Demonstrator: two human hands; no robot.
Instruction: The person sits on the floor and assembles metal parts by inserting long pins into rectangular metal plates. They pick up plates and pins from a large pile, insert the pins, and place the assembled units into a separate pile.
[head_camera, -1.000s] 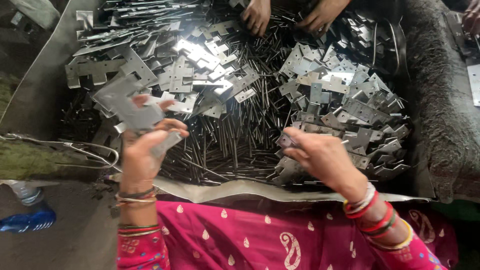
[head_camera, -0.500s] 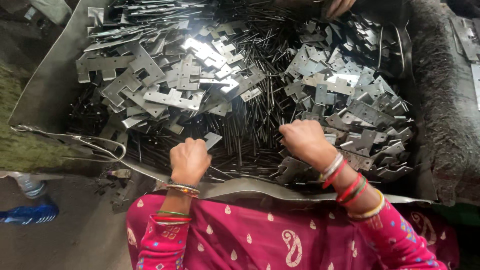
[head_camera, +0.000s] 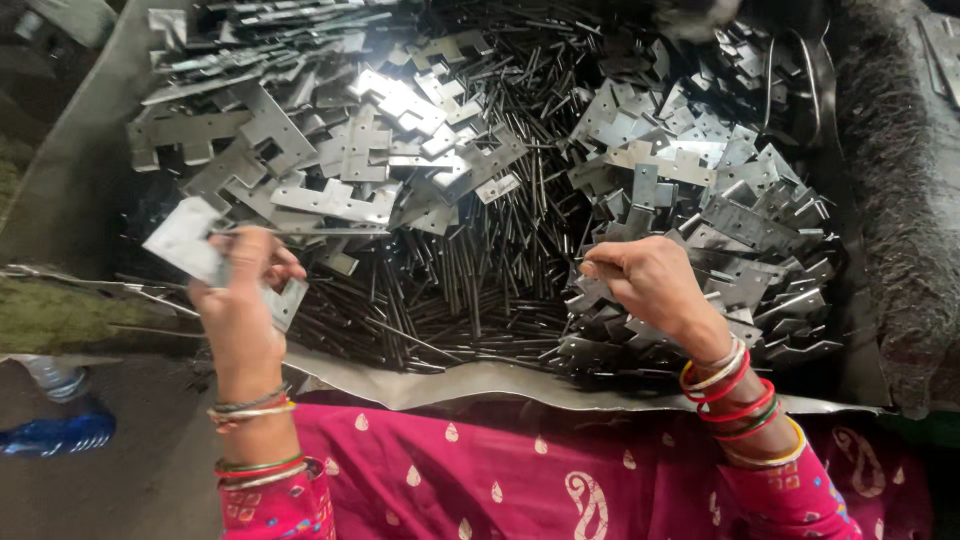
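Sheet-metal tray (head_camera: 90, 150), grey and shallow, carried the whole stock, its near rim running just above a magenta patterned garment (head_camera: 520, 470). Contents: flat notched hinge plates heaped at the tray's far-left part (head_camera: 330, 150) and at its right side (head_camera: 720, 230); thin dark steel pins (head_camera: 470, 270) spread thickly through the middle between the two heaps. Left hand (head_camera: 240, 300), bangles at the wrist, was raised over the near-left corner of the tray, fingers (head_camera: 262, 255) pinched on a pale hinge plate (head_camera: 190, 240), with a second plate (head_camera: 285, 300) gripped lower in the same hand and one long pin (head_camera: 300, 231) lying across the fingertips. Right hand (head_camera: 650, 285), wearing red, green and yellow bangles (head_camera: 735, 395), hovered over the near edge of the right heap, fingers curled tight around a small dark piece, too hidden to identify. Outside the tray's left wall: a blue plastic bottle (head_camera: 55, 425) on the dark floor.
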